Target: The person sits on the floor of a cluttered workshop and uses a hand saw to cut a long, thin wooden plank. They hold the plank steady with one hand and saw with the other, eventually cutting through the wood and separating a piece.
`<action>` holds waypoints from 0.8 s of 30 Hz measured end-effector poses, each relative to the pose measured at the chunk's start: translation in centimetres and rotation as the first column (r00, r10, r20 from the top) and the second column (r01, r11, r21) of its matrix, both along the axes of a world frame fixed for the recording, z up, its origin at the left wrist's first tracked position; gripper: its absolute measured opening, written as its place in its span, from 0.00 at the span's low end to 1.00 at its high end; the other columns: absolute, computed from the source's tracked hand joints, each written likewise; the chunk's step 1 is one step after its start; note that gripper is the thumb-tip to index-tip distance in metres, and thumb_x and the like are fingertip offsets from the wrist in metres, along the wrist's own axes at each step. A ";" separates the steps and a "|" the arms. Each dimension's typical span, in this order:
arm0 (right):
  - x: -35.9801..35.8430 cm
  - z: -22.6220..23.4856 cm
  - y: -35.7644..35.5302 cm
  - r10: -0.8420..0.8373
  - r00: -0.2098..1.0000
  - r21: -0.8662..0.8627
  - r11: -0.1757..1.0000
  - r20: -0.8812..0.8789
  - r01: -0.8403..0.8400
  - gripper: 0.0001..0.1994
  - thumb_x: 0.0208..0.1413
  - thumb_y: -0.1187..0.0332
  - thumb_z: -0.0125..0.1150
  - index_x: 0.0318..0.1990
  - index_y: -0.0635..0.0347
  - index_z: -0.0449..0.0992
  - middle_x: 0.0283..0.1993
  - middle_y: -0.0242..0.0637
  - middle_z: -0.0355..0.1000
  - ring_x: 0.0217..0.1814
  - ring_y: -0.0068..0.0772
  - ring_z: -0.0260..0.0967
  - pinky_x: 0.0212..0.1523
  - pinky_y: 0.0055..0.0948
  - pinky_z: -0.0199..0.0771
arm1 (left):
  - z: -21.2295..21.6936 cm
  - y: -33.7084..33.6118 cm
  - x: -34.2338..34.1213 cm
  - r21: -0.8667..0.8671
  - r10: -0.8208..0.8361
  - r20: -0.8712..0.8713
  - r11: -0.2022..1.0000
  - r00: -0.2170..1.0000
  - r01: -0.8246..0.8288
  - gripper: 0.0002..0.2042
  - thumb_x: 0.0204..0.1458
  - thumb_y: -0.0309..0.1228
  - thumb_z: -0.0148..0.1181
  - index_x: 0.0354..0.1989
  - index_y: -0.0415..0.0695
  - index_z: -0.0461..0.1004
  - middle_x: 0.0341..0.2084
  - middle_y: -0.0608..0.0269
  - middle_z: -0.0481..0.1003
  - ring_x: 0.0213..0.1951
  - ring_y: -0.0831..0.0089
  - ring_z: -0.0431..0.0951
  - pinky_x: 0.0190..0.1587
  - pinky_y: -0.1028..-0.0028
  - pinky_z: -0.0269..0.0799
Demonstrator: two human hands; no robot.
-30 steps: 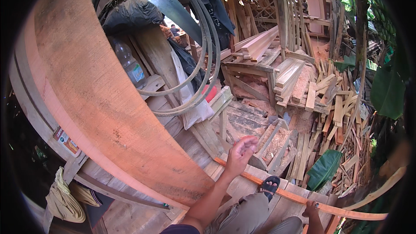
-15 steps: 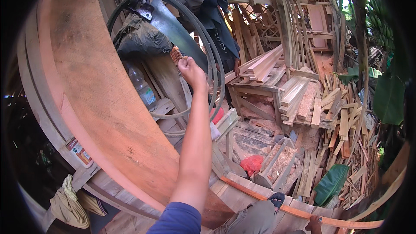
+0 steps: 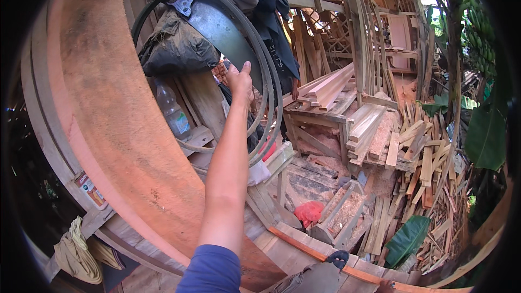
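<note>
Raised since earlier: left hand [image 3: 239, 82] | arm [image 3: 225, 179] outstretched, thumb [image 3: 247, 68] up | grip: can't tell

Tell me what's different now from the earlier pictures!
The left hand went up and to the left, from in front of the wooden trough to beside the dark bag. Its fingers are curled, but I can't tell if they hold anything. The red bag shows more plainly now. The big plank and stacked boards stayed put.
</note>
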State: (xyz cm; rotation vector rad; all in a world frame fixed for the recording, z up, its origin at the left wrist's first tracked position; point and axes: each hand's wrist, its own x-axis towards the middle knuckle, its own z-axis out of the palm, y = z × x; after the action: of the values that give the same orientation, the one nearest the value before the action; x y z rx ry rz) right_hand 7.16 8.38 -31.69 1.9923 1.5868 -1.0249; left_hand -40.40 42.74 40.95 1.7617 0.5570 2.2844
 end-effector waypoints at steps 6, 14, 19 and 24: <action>0.5 -2.4 -0.3 -0.013 0.999 0.018 1.000 0.032 0.012 0.39 0.49 0.57 0.56 0.69 0.52 0.49 0.72 0.61 0.39 0.72 0.73 0.35 0.62 0.69 0.54 | 1.8 -0.5 2.7 -0.101 -0.285 0.005 0.953 0.958 0.284 0.15 0.57 0.18 0.51 0.53 0.35 0.67 0.48 0.58 0.74 0.47 0.70 0.74 0.54 0.71 0.65; 0.6 -2.8 -1.1 -0.084 0.994 0.046 0.996 0.066 0.081 0.44 0.44 0.56 0.61 0.70 0.52 0.46 0.73 0.57 0.38 0.73 0.65 0.38 0.63 0.67 0.51 | 2.3 -1.0 2.1 -0.281 -0.309 -0.087 0.920 0.947 0.274 0.12 0.59 0.19 0.51 0.51 0.36 0.69 0.44 0.57 0.76 0.43 0.71 0.76 0.48 0.71 0.71; 0.1 -1.7 -0.8 -0.182 0.982 0.120 0.977 0.053 0.175 0.46 0.33 0.57 0.69 0.64 0.53 0.53 0.69 0.53 0.44 0.72 0.61 0.47 0.65 0.60 0.55 | 0.5 0.7 2.6 -0.408 -0.367 -0.176 0.872 0.913 0.272 0.08 0.59 0.23 0.53 0.46 0.39 0.71 0.35 0.60 0.77 0.33 0.74 0.77 0.35 0.74 0.75; 0.0 1.1 -1.2 -0.186 0.982 0.074 0.980 0.031 0.183 0.47 0.37 0.55 0.68 0.68 0.49 0.52 0.73 0.51 0.39 0.74 0.59 0.42 0.67 0.59 0.50 | -2.5 0.8 4.1 -0.547 -0.457 -0.174 0.782 0.872 0.301 0.03 0.60 0.26 0.52 0.39 0.42 0.71 0.25 0.66 0.73 0.25 0.75 0.76 0.26 0.72 0.77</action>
State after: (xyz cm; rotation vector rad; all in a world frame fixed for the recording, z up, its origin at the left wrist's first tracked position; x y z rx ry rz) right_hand 7.19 7.23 -30.55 2.2282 1.4590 -1.0033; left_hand -36.31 43.51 38.43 1.7468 0.6931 1.4345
